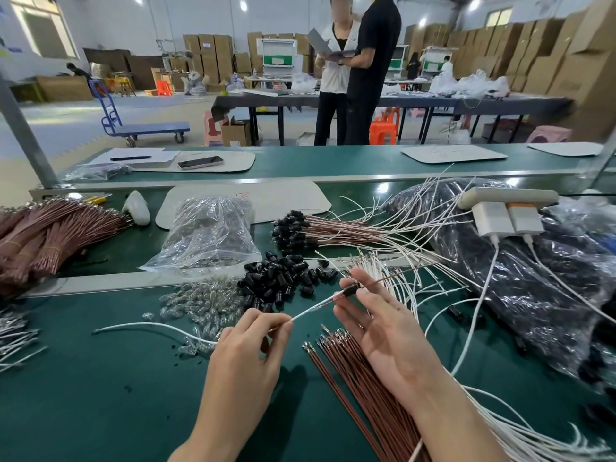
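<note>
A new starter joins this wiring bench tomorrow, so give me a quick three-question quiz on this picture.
1. True or false: the left hand pinches a white wire.
2. What does the right hand hold at its fingertips? A) black cap B) phone C) pen
3. Fill in: the loose brown wires lie on the bench under the ___ hand.
Key: 1 true; 2 A; 3 right.

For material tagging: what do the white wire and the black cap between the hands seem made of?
The white wire: matte insulation, likely plastic; it curves limply. The black cap: probably moulded plastic, smooth with a faint sheen.
</note>
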The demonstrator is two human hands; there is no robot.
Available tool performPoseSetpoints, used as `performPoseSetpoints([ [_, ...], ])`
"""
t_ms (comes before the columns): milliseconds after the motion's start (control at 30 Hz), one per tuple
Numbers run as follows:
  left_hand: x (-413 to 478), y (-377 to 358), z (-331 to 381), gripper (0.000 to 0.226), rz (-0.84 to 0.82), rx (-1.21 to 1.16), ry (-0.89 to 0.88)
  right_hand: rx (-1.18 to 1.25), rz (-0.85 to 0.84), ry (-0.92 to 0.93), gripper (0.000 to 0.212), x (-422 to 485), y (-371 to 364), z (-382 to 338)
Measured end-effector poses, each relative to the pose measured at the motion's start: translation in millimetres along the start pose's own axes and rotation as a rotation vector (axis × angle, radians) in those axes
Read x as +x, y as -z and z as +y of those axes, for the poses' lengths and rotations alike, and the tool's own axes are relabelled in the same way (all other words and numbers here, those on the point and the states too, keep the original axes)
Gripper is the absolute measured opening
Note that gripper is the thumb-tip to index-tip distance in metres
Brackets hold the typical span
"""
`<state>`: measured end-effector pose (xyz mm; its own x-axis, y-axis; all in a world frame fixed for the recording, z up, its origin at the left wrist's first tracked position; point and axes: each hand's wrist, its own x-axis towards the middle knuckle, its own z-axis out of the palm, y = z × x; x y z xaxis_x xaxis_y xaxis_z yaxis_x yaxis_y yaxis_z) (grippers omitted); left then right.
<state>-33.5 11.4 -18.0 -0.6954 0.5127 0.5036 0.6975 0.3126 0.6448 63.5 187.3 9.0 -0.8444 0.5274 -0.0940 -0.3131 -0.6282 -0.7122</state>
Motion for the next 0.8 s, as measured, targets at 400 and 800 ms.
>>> performPoseSetpoints([
  [400, 1, -2, -2, 0.025, -0.027, 0.009, -0.024, -0.262, -0.083, -0.086, 0.024, -4, -10, 15],
  [800, -2, 0, 3, 0.037, -0.111, -0.028, -0.036, -0.473, -0.066, 0.067, 0.024, -7, -9, 16],
])
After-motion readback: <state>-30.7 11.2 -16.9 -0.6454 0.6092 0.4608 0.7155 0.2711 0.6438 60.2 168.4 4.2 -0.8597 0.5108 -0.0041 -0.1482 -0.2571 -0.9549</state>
